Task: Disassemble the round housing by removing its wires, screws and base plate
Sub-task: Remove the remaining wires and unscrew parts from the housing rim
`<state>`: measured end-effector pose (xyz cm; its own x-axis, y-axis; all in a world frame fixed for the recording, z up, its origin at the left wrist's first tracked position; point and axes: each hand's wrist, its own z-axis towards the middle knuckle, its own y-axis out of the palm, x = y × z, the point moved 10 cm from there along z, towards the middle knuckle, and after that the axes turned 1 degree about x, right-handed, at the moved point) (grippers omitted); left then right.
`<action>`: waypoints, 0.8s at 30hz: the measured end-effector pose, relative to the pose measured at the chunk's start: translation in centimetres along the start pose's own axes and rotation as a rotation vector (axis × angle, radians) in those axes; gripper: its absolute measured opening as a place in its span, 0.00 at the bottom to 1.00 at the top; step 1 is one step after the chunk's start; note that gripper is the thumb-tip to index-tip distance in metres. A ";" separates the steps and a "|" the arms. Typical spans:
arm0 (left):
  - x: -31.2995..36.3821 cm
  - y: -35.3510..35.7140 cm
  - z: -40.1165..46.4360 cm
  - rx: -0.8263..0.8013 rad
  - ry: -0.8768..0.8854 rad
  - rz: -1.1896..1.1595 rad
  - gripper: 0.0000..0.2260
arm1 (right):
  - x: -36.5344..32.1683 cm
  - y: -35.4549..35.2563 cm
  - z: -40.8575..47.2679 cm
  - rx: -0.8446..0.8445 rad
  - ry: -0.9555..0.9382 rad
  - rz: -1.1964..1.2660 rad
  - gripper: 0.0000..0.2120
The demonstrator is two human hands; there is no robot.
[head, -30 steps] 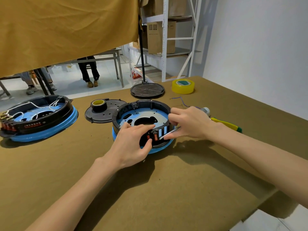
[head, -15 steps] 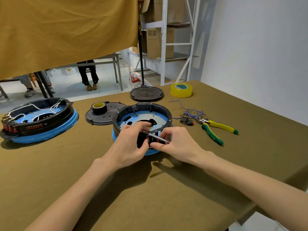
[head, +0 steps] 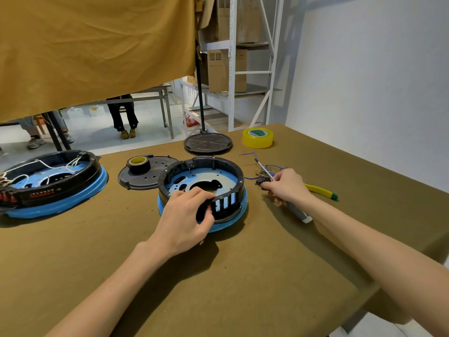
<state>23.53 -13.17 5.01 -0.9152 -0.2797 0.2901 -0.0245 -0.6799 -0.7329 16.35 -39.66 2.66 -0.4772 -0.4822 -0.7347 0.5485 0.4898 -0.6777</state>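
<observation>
Black round plastic housing (head: 201, 188) on its blue base sits mid-table; left hand (head: 184, 220) pinches a front switch; right hand (head: 285, 188), beside the loose wire bundle (head: 264, 170), grips a thin screwdriver (head: 266, 169); one-handed prying may shift the housing.

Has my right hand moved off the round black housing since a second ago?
Yes. The right hand, gripping the screwdriver, has gone right, off the round black housing to the loose wires.
</observation>
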 end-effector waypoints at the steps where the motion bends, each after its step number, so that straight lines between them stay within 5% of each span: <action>1: 0.0 0.0 0.0 0.004 0.001 0.001 0.16 | 0.4 0.2 0.7 -0.019 0.026 -0.041 0.13; 8: -0.4 0.0 0.0 -0.030 0.014 -0.007 0.19 | 0.0 0.2 0.4 0.039 -0.044 -0.190 0.14; 16: -2.0 -0.7 -0.1 -0.043 -0.039 0.050 0.19 | -4.6 2.9 -9.3 -0.298 -0.476 -0.110 0.11; 24: -1.8 -0.2 -0.1 -0.128 -0.054 -0.075 0.17 | -5.9 2.9 -11.6 -0.168 -0.735 -0.507 0.11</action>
<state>25.15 -12.44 4.60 -0.8858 -0.2702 0.3773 -0.1463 -0.6089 -0.7796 12.78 -26.99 4.62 -0.0440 -0.9823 -0.1819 0.2570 0.1648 -0.9523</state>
